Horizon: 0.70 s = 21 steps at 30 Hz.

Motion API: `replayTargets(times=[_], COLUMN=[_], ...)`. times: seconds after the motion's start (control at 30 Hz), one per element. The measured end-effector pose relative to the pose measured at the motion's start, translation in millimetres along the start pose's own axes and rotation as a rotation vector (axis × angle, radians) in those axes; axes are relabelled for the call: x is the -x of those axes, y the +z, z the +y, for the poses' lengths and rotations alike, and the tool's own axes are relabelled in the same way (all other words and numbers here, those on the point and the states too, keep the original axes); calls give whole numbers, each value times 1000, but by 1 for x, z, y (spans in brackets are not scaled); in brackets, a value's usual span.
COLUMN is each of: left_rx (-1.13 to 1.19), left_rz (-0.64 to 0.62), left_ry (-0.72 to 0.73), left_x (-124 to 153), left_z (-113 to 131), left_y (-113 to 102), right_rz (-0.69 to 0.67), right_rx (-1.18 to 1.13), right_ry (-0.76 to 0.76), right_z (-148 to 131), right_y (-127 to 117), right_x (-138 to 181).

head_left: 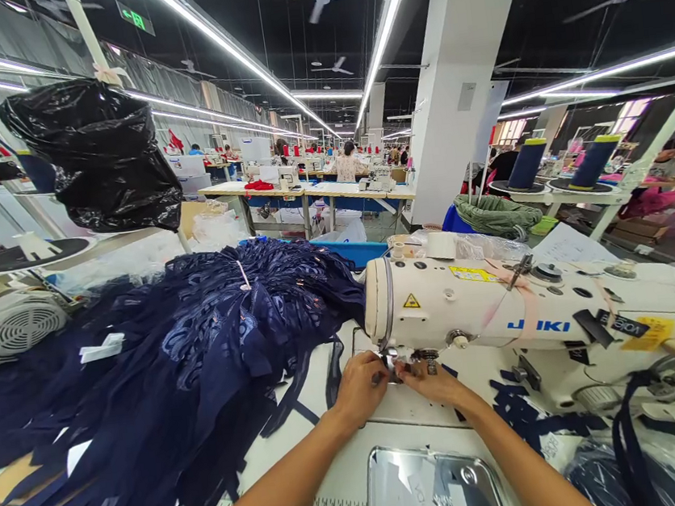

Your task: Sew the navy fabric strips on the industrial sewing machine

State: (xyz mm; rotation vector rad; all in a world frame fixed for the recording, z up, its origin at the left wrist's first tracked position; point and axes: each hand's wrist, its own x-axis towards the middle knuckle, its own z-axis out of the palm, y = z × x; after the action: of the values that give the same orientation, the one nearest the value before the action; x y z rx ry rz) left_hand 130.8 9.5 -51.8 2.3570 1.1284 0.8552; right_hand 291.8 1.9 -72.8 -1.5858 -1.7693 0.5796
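Observation:
A white sewing machine point(503, 311) lies across the right half of the white table point(339, 480). Both my hands meet under its head at the needle area point(394, 360). My left hand point(362, 387) has its fingers curled in a pinch right at the presser foot. My right hand point(434, 382) comes from the right, fingers also pinched together there. What they pinch is too small and hidden to name. A big heap of navy blue lace fabric point(192, 367) covers the table's left side, with loose navy strips point(305, 395) trailing toward my left hand.
A shiny metal tray point(431, 490) sits at the table's front edge between my forearms. A black plastic bag point(100, 154) hangs at upper left. Two blue thread cones point(559, 163) stand behind the machine. Other workers sit at distant tables point(306, 187). More navy pieces in plastic lie at lower right point(635, 463).

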Motion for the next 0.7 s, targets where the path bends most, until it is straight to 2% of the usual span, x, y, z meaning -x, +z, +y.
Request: replayTargets(times=[0.1,0.3,0.43,0.53,0.7], left_rx=[11,-24,2,8,46], left_rz=[-49,-38,-146,-170,-178], left_ry=[47,17,77,96,179], left_x=[3,4,5,6,11], left_z=[5,1,-6,-8,1], left_y=[-1,-7,-8,-9,-9], right_rz=[-28,-137,-360,-483,-445], right_rx=[-36,-24,5,1,-134], right_ry=[65,89,29,3,0], right_z=[-2,-21,-44,-52,-39], right_y=[-10,-29,-41,-48,-47], right_x=[1,7,15,22,30])
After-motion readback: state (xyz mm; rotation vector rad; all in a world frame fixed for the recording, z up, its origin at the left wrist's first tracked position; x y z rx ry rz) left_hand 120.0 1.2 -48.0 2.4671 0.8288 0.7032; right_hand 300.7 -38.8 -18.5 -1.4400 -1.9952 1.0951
